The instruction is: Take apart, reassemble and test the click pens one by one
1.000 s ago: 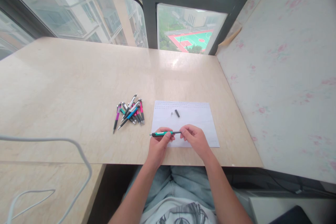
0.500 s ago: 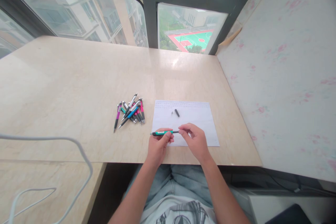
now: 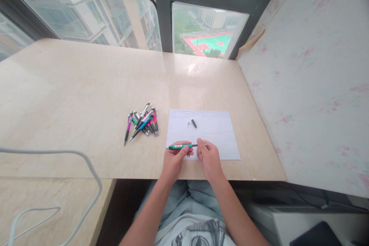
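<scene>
A green ballpoint pen (image 3: 179, 147) lies level in my left hand (image 3: 175, 157), pinched between thumb and fingers. Its dark narrow front end points right, where my right hand (image 3: 208, 157) closes thumb and fingers around it; a thin tip shows just past those fingers. Under both hands is a sheet of white paper (image 3: 213, 132) with rows of handwriting along its top. On the sheet, beyond my hands, rest a black rubber grip sleeve (image 3: 194, 123) and a tiny metal-looking piece (image 3: 188, 123).
To the left of the paper, several pens (image 3: 144, 121) in purple, blue, pink, white and green lie in a loose pile. A grey cable (image 3: 86, 161) loops over the left side. A floral wall (image 3: 305, 92) bounds the table on the right; windows stand behind.
My right hand has shifted slightly left and turned, its fingers now more closed over the pen's narrow end. The pile and the loose pieces stay where they were.
</scene>
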A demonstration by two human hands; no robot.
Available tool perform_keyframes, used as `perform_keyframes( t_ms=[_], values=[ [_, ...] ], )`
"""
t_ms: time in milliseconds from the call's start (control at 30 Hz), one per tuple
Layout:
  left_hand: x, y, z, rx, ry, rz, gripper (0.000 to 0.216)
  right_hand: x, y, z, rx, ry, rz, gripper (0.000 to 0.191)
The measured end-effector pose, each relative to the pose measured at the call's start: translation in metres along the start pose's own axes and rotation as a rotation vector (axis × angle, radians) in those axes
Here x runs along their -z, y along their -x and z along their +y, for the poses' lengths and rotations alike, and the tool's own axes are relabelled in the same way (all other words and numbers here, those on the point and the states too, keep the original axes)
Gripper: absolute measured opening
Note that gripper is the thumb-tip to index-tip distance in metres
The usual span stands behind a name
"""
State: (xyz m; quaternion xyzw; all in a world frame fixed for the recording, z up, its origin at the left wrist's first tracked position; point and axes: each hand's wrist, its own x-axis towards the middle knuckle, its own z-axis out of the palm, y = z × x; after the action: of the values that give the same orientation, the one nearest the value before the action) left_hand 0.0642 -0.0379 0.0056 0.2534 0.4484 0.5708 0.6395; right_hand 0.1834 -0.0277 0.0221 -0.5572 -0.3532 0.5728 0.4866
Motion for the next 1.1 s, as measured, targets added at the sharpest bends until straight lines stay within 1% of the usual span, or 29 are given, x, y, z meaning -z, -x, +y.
perform_keyframes(
  t_ms=[67,133,200,267,333,367,433,467,533,633,700,767,833,900,933,967,1000,1067,1100],
  values=[
    [0.000,0.000,0.001,0.001,0.048,0.009,0.023,0.001,0.000,0.000,0.040,0.071,-0.014,0.047],
    [0.001,0.000,0.002,0.016,0.072,0.012,0.023,0.007,-0.003,-0.002,0.070,0.161,-0.081,0.045],
    [0.001,-0.001,0.002,0.030,0.068,0.007,0.023,0.015,-0.007,-0.009,0.100,0.255,-0.211,0.040],
    [0.002,-0.001,0.001,0.028,0.033,-0.008,0.023,0.026,-0.012,-0.020,0.128,0.340,-0.392,0.033],
    [0.003,-0.001,-0.001,0.015,-0.028,-0.025,0.024,0.036,-0.017,-0.035,0.114,0.435,-0.590,0.032],
    [0.003,-0.001,-0.002,0.009,-0.060,-0.034,0.024,0.040,-0.019,-0.043,0.124,0.489,-0.647,0.032],
    [0.004,-0.001,-0.003,-0.001,-0.108,-0.054,0.023,0.045,-0.021,-0.056,0.170,0.601,-0.720,0.030],
    [0.004,-0.001,-0.004,-0.004,-0.119,-0.060,0.022,0.046,-0.022,-0.061,0.212,0.667,-0.729,0.029],
    [0.004,-0.001,-0.004,-0.002,-0.115,-0.057,0.022,0.045,-0.021,-0.066,0.323,0.821,-0.701,0.028],
    [0.002,-0.002,-0.005,0.002,-0.069,-0.020,0.025,0.039,-0.019,-0.062,0.510,1.064,-0.575,0.026],
    [0.001,-0.002,-0.005,-0.002,-0.050,0.004,0.025,0.036,-0.018,-0.056,0.624,1.176,-0.520,0.024],
    [0.000,-0.003,-0.005,-0.007,-0.033,0.025,0.026,0.033,-0.017,-0.049,0.720,1.214,-0.482,0.021],
    [-0.002,-0.003,-0.004,-0.011,-0.007,0.041,0.027,0.031,-0.017,-0.045,0.759,1.172,-0.438,0.017],
    [-0.003,-0.003,-0.002,-0.008,0.025,0.048,0.027,0.031,-0.016,-0.043,0.701,1.076,-0.376,0.008],
    [-0.003,-0.003,-0.001,-0.006,0.045,0.051,0.026,0.031,-0.015,-0.042,0.635,1.014,-0.358,0.012],
    [-0.004,-0.003,-0.001,-0.004,0.065,0.054,0.026,0.032,-0.015,-0.043,0.557,0.945,-0.355,0.019],
    [-0.004,-0.003,0.000,-0.002,0.084,0.056,0.025,0.033,-0.014,-0.043,0.480,0.874,-0.364,0.021],
    [-0.003,-0.003,0.001,0.003,0.110,0.055,0.024,0.034,-0.013,-0.043,0.371,0.738,-0.376,0.016],
    [-0.003,-0.003,0.002,0.006,0.115,0.049,0.024,0.035,-0.012,-0.043,0.347,0.678,-0.363,0.019]
  ],
)
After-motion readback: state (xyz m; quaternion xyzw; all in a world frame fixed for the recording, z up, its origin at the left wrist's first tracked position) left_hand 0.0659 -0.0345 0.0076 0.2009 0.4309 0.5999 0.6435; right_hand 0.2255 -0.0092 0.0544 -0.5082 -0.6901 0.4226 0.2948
